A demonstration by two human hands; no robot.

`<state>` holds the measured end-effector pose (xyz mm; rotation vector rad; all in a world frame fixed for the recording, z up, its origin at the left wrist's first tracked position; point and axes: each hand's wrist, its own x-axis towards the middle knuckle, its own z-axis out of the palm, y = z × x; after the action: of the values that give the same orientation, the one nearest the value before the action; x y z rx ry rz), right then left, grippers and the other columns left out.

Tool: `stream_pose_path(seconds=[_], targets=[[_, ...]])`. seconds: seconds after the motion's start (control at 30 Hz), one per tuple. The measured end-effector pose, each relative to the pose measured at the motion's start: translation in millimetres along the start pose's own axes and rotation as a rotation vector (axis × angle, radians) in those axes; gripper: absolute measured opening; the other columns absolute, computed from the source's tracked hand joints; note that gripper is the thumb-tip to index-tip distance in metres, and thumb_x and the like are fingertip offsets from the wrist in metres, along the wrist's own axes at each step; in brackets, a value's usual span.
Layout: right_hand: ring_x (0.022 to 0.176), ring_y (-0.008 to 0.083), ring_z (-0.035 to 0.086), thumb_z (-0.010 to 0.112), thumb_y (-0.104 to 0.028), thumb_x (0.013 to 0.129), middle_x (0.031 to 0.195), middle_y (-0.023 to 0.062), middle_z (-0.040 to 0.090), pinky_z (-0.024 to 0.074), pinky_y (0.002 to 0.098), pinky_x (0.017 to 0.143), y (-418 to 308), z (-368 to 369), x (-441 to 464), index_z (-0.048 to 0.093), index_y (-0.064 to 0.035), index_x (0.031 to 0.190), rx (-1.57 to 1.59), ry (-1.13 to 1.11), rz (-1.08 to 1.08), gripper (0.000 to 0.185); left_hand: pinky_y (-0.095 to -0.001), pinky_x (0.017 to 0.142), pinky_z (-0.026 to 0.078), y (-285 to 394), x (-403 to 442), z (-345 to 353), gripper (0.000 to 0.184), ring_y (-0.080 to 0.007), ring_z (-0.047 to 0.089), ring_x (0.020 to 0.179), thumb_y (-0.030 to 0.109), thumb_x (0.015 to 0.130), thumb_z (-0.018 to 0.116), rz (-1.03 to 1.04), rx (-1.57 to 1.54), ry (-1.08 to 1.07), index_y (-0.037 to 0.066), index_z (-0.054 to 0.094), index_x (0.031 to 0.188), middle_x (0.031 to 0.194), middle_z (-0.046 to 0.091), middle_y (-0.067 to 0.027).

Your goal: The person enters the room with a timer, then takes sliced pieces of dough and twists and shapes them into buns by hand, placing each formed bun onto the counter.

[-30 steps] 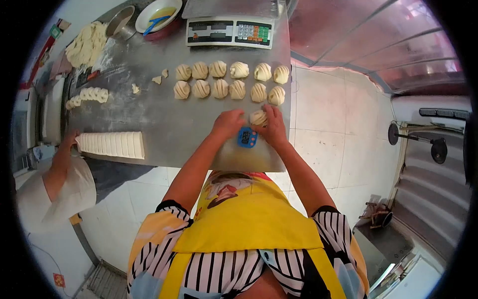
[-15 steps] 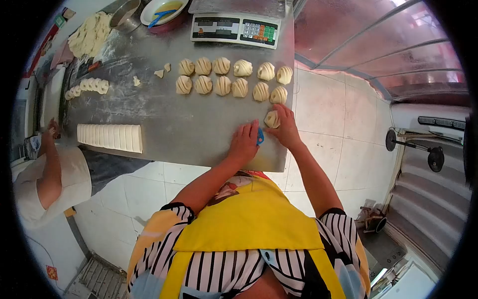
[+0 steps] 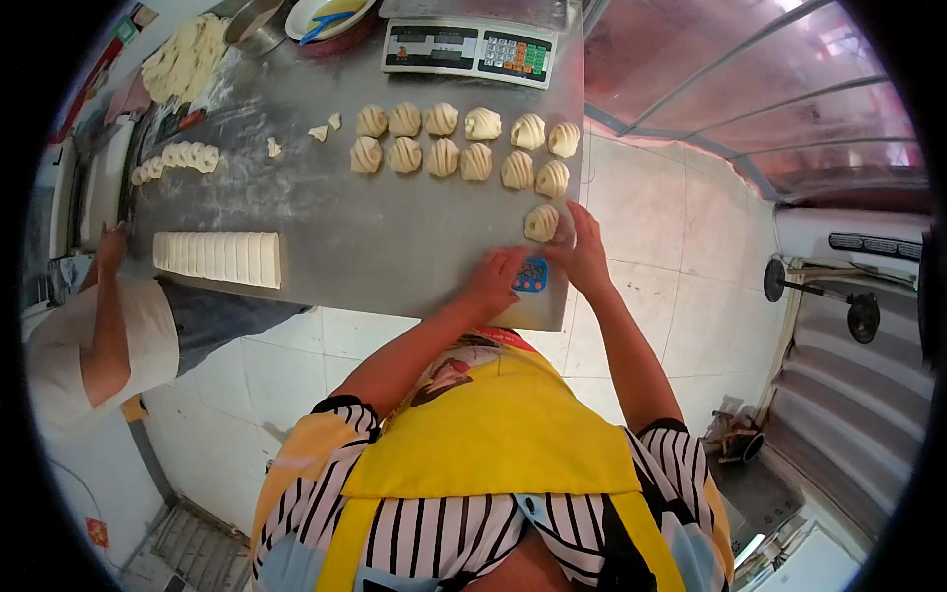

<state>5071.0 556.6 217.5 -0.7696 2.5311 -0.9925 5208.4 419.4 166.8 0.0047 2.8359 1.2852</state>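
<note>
One swirled dough roll [image 3: 542,223] rests on the metal table near its right edge, just beyond both hands. My right hand [image 3: 585,255] is at the roll's right side, thumb and fingers apart, nothing in it; its edges are slightly blurred. My left hand [image 3: 496,281] lies low over the table with fingers stretched to the right. Their tips are at the left edge of a small flat blue item with pinkish dots [image 3: 531,274], whose kind I cannot make out. Beyond stand two rows of similar rolls [image 3: 443,157].
A digital scale [image 3: 469,51] stands at the back. To the left are a sliced dough strip [image 3: 217,259], smaller cut dough pieces [image 3: 189,158] and a large dough mass [image 3: 183,59]. A bowl with a blue utensil [image 3: 326,22] is at the back. Another person [image 3: 109,326] stands at the left.
The right hand has let go of the dough roll and drawn back to its right. More of the blue item shows beside the left hand. The view has shifted slightly.
</note>
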Motion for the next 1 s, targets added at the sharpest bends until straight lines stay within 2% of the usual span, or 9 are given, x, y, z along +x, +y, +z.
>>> stream_pose_path(seconds=[0.1, 0.3, 0.4, 0.5, 0.6, 0.63, 0.8, 0.9, 1.0], targets=[[0.12, 0.0314, 0.038, 0.074, -0.007, 0.062, 0.13, 0.0165, 0.04, 0.0337, 0.0372, 0.1, 9, 1, -10, 0.036, -0.0056, 0.13, 0.056, 0.071, -0.008, 0.078, -0.0414, 0.101, 0.03, -2, -6, -1, 0.086, -0.0356, 0.039, 0.115, 0.014, 0.063, 0.072, 0.049, 0.08, 0.03, 0.002, 0.027, 0.135, 0.124, 0.043, -0.0191], [0.119, 0.0337, 0.038, 0.075, -0.006, 0.058, 0.129, 0.0166, 0.041, 0.0329, 0.0391, 0.101, 8, 12, -36, 0.036, -0.0032, 0.128, -0.024, -0.109, -0.075, 0.08, -0.0394, 0.094, 0.036, 0, -9, 12, 0.089, -0.033, 0.042, 0.109, 0.015, 0.059, 0.076, 0.058, 0.118, 0.11, 0.003, 0.029, 0.133, 0.117, 0.047, -0.015], [0.116, 0.0341, 0.04, 0.078, -0.012, 0.058, 0.128, 0.0139, 0.042, 0.0346, 0.0408, 0.097, 13, 19, -47, 0.032, -0.0065, 0.132, -0.154, -0.165, -0.102, 0.087, -0.0392, 0.095, 0.035, -2, -15, 5, 0.087, -0.0333, 0.042, 0.109, 0.016, 0.062, 0.075, -0.012, 0.07, 0.104, 0.003, 0.029, 0.134, 0.117, 0.047, -0.0159], [0.116, 0.0338, 0.04, 0.076, -0.012, 0.061, 0.126, 0.0134, 0.044, 0.0344, 0.0404, 0.097, 0, 16, -52, 0.037, -0.0063, 0.129, -0.231, -0.155, -0.11, 0.079, -0.0395, 0.096, 0.034, -3, -41, -17, 0.085, -0.0341, 0.042, 0.109, 0.018, 0.063, 0.075, -0.085, 0.075, 0.252, 0.004, 0.029, 0.134, 0.118, 0.046, -0.0161], [0.112, 0.0328, 0.043, 0.074, -0.012, 0.065, 0.122, 0.0137, 0.047, 0.0372, 0.0396, 0.095, -20, 23, -56, 0.043, -0.0054, 0.124, 0.042, -0.052, -0.159, 0.067, -0.0375, 0.092, 0.039, -12, -89, -43, 0.078, -0.0304, 0.047, 0.107, 0.02, 0.069, 0.072, -0.289, -0.007, 0.313, 0.004, 0.031, 0.133, 0.119, 0.048, -0.0168], [0.106, 0.0305, 0.049, 0.073, -0.012, 0.067, 0.118, 0.014, 0.049, 0.0407, 0.0375, 0.091, -31, 33, -53, 0.046, -0.0043, 0.119, 0.124, -0.138, -0.067, 0.059, -0.0362, 0.089, 0.041, -17, -106, -50, 0.073, -0.0285, 0.05, 0.103, 0.02, 0.071, 0.071, -0.392, -0.129, 0.355, 0.004, 0.034, 0.131, 0.116, 0.05, -0.0164], [0.092, 0.0201, 0.056, 0.069, -0.015, 0.073, 0.105, 0.011, 0.057, 0.0458, 0.0301, 0.08, -81, 121, -15, 0.054, -0.0022, 0.112, 0.425, -0.428, -0.188, 0.043, -0.0292, 0.075, 0.047, -52, -168, -70, 0.048, -0.0176, 0.06, 0.085, 0.022, 0.081, 0.063, -0.664, -0.54, 0.503, 0.001, 0.047, 0.122, 0.098, 0.061, -0.0131], [0.084, 0.0162, 0.056, 0.067, -0.021, 0.077, 0.094, 0.0077, 0.061, 0.046, 0.0274, 0.075, -150, 163, 21, 0.057, -0.0022, 0.109, 0.422, -0.611, -0.117, 0.038, -0.0277, 0.078, 0.045, -77, -183, -77, 0.035, -0.0145, 0.057, 0.086, 0.017, 0.086, 0.058, -0.715, -0.871, 0.553, 0.0, 0.051, 0.116, 0.096, 0.061, -0.0071], [0.079, 0.0168, 0.057, 0.067, -0.025, 0.076, 0.088, 0.009, 0.062, 0.046, 0.0286, 0.072, -228, 218, 56, 0.059, -0.0002, 0.105, 0.448, -0.776, -0.039, 0.039, -0.0266, 0.077, 0.046, -105, -197, -86, 0.032, -0.0133, 0.057, 0.085, 0.016, 0.088, 0.055, -0.589, -0.9, 0.549, 0.0, 0.052, 0.116, 0.096, 0.061, -0.0077]])
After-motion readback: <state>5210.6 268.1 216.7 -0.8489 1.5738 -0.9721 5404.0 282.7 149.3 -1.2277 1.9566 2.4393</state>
